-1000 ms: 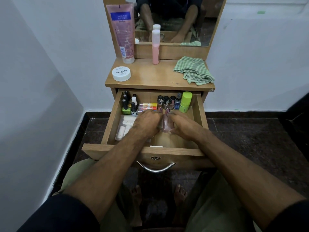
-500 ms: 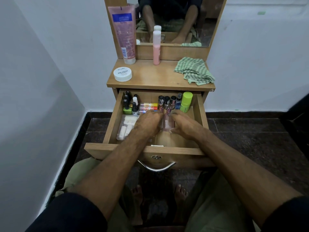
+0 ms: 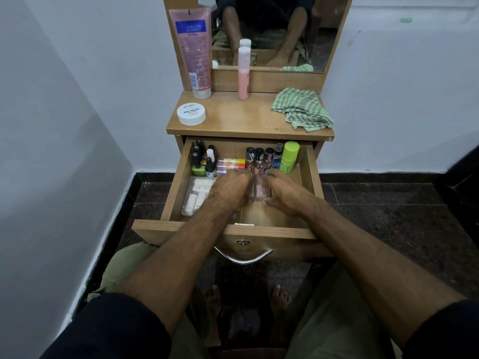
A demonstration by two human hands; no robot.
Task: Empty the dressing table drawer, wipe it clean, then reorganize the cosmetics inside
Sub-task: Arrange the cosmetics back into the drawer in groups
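A: How far along is it, reading left to right?

B: Late, I judge. The drawer (image 3: 178,177) hangs open and is mostly restocked: dark nail-polish bottles (image 3: 198,154) stand in the back left corner, a clear tray of white tubes (image 3: 197,195) lies in front of them, and capped bottles (image 3: 259,154) and a lime-green bottle (image 3: 289,156) line the back right.

A: And the hands?

B: The left hand (image 3: 229,189) and right hand (image 3: 283,194) flank a clear pinkish bottle (image 3: 261,189) mid-drawer, fingers curled against its sides.

A: What's left?

B: A pink tube (image 3: 194,47), white jar (image 3: 191,114) and slim pink bottle (image 3: 243,73) sit on top; the green cloth (image 3: 303,108) lies crumpled at right, so wiping looks done.
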